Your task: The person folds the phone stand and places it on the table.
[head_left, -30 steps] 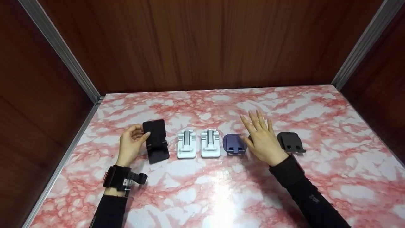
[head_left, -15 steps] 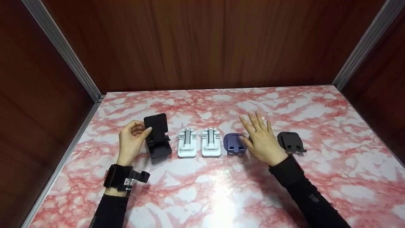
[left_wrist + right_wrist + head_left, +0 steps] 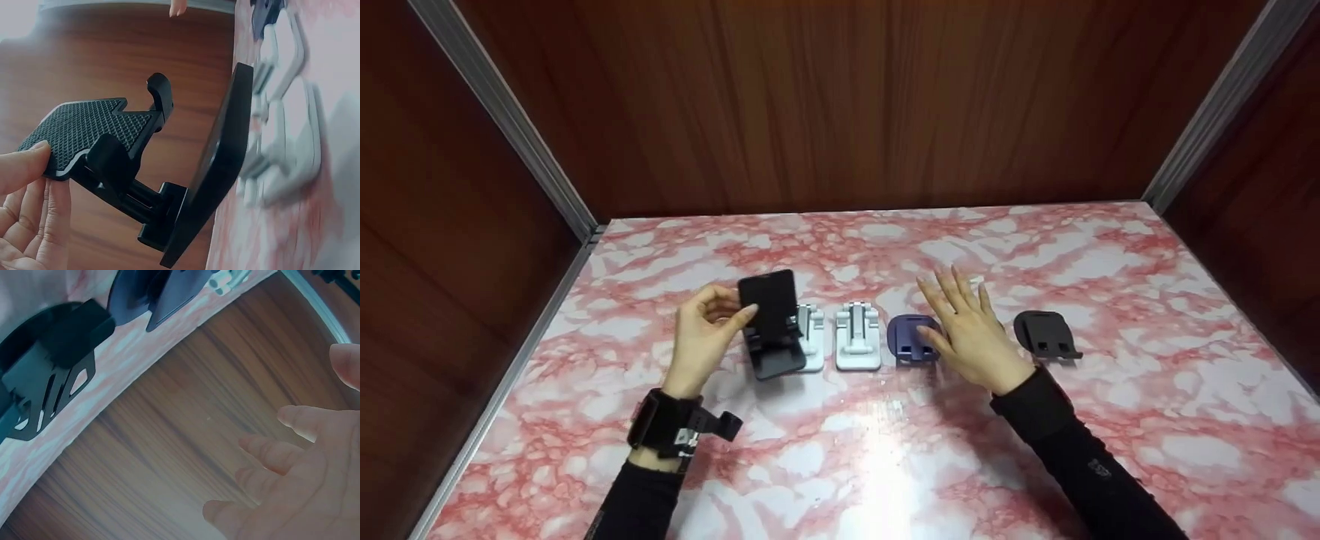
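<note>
My left hand [image 3: 701, 337] pinches a black phone stand [image 3: 769, 307] by the left edge of its upper plate. The left wrist view shows the stand [image 3: 90, 124] unfolded, its textured plate between thumb and fingers and its base held off the table. In the head view it overlaps the left one of two white phone stands [image 3: 814, 341]. My right hand [image 3: 975, 341] is spread over the table with nothing in it, its thumb overlapping a purple phone stand [image 3: 907, 330]. Right of that hand lies another black phone stand [image 3: 1044, 334].
The second white phone stand [image 3: 858, 352] lies folded between its white twin and the purple one. Beneath everything is a red-and-white marbled table [image 3: 825, 465]. Brown wood-grain panels [image 3: 870, 105] with metal corner posts close off the back and both sides.
My left hand has lifted the black phone stand, opened its base away from the plate and carried it right, over the left white stand. The right hand has shifted slightly left.
</note>
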Available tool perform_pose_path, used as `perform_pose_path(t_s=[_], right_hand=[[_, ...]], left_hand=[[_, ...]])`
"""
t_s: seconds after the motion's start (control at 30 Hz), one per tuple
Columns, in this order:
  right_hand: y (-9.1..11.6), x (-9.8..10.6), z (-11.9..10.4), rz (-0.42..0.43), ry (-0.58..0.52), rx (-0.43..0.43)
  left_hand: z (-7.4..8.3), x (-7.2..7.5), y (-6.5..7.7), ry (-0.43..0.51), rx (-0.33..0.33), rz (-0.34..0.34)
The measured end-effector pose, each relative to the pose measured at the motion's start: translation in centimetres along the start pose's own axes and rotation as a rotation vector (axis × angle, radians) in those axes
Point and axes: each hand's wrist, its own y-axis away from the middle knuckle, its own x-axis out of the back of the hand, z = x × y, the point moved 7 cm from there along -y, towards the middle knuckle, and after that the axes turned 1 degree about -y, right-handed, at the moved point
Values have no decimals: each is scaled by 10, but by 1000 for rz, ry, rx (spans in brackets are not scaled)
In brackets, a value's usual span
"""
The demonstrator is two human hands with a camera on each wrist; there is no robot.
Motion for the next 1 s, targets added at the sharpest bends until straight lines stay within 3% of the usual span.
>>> perform_pose_path(t_s=[0.17,0.43,0.63,0.83,1.0], right_hand=[[-1,-2,-5,22,-4,30],[0,3,-16,29,-94,87],[2,5,-27,17,-247,127],[5,8,-30,20,-413,150],[4,9,-33,59,-484,222]], left_hand=[[25,-22,2,26,-12,-56],[45,-54,2,66,-34,-162],[33,-79,3,94,-24,-234],[43,-100,15,131,-12,-332],[28,-114,18,125,-19,-385]])
